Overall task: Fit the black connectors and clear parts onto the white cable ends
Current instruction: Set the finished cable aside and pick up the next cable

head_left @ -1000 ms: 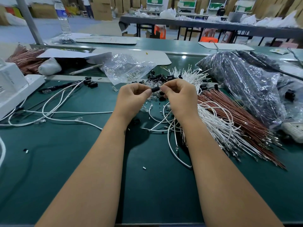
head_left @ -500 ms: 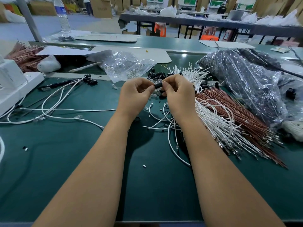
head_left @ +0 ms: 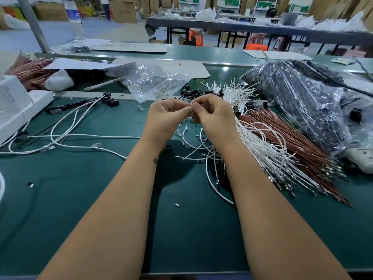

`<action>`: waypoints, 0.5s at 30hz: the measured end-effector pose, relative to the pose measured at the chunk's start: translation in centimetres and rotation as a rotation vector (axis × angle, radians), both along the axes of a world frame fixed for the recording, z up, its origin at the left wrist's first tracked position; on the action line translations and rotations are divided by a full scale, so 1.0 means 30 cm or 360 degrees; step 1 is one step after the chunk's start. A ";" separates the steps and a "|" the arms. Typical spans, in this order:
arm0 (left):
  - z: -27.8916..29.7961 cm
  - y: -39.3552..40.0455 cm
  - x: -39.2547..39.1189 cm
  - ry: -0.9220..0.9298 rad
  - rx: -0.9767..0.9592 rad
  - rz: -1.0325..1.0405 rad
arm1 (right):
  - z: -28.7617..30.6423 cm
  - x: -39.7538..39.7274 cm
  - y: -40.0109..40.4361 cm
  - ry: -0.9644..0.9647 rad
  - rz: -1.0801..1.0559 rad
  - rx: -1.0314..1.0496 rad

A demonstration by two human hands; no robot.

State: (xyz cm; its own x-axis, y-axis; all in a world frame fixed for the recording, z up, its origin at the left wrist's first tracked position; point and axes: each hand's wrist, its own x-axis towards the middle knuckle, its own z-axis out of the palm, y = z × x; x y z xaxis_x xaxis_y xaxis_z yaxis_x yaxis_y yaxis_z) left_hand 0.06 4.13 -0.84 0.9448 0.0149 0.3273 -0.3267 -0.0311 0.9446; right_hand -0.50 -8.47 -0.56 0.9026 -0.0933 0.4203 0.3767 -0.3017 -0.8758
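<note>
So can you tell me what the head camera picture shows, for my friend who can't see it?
A person's left hand and right hand meet fingertip to fingertip over a green table, pinching something too small to make out. To the right lie white cables and brown wires; black connectors and a clear bag sit just behind the hands.

Factory assembly floor | green-matted desk (head_left: 80, 199) strewn with bundled white cables (head_left: 262, 150) and copper-brown wires (head_left: 292, 142) | bagged black parts (head_left: 298, 102) | long work tables (head_left: 262, 27) behind | stacked cardboard cartons (head_left: 123, 9) along the hall.
</note>
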 end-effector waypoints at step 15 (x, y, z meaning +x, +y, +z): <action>-0.019 -0.031 0.009 0.0072 0.0079 0.0013 | 0.051 0.000 -0.187 -0.0056 -0.1117 -0.1000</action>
